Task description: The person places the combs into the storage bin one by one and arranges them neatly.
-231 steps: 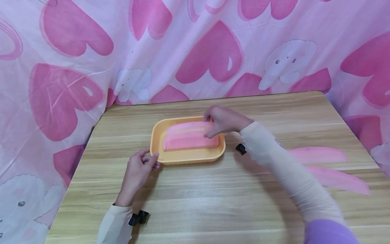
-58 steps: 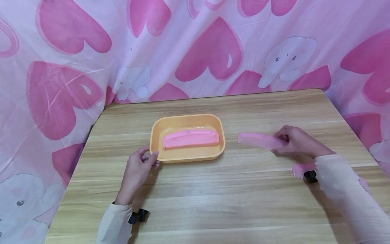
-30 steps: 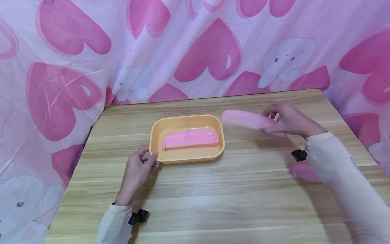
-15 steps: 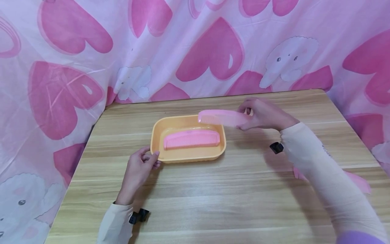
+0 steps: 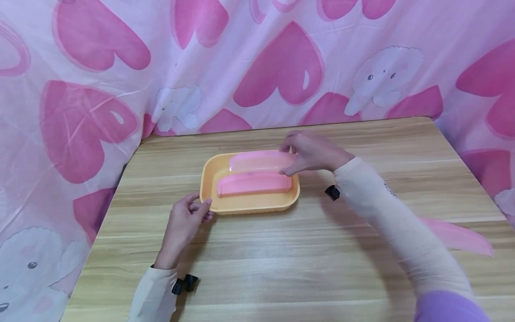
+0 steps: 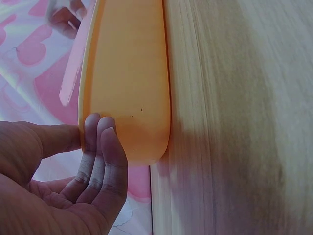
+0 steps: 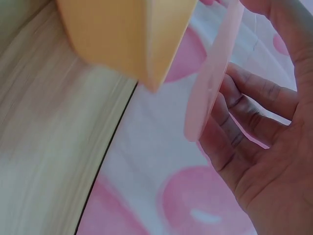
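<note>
An orange-yellow plastic tray (image 5: 249,209) sits on the table, with one pink comb (image 5: 254,184) lying in it, teeth toward the front. My left hand (image 5: 186,223) pinches the tray's front left corner, thumb over the rim and fingers against the outer wall, as the left wrist view shows. My right hand (image 5: 315,153) holds a second pink comb (image 5: 257,161) by its right end, above the back part of the tray. In the right wrist view this held comb (image 7: 212,83) stands apart from the tray wall, between thumb and fingers.
Another pink comb (image 5: 460,237) lies on the wooden table (image 5: 281,268) at the right, partly hidden by my right forearm. A pink heart-patterned curtain (image 5: 277,62) hangs behind the table and along its sides.
My right hand has carried the held comb leftward from the right side of the table to over the tray. My left hand has stayed on the tray's corner.
</note>
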Demonstrator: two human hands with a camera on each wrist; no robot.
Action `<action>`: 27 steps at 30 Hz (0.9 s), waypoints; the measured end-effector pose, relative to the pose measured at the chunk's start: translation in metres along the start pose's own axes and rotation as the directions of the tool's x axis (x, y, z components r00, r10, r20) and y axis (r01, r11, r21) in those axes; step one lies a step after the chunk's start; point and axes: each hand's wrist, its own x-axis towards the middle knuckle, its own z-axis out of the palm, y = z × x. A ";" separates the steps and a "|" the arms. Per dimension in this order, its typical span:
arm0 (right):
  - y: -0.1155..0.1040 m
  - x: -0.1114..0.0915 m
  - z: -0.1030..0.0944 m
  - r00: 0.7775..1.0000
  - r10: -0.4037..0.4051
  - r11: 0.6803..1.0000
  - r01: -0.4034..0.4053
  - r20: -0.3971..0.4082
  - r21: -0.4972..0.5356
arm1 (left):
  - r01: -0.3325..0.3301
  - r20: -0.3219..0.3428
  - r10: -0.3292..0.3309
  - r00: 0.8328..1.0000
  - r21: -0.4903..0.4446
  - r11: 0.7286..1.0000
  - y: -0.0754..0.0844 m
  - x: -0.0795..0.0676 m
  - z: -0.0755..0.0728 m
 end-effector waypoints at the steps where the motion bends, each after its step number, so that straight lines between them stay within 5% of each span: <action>1: -0.003 0.003 0.002 1.000 0.000 1.000 0.000 0.008 -0.003 | 0.001 0.001 -0.001 1.000 -0.001 1.000 0.000 0.000 0.000; 11: -0.018 0.020 0.021 0.997 -0.038 0.999 0.039 0.063 -0.021 | -0.009 0.003 0.009 1.000 -0.018 1.000 -0.002 0.001 0.001; 27: -0.017 0.031 0.050 0.990 0.008 0.998 0.001 0.142 -0.064 | -0.029 0.001 0.029 1.000 -0.023 0.999 -0.004 0.001 0.001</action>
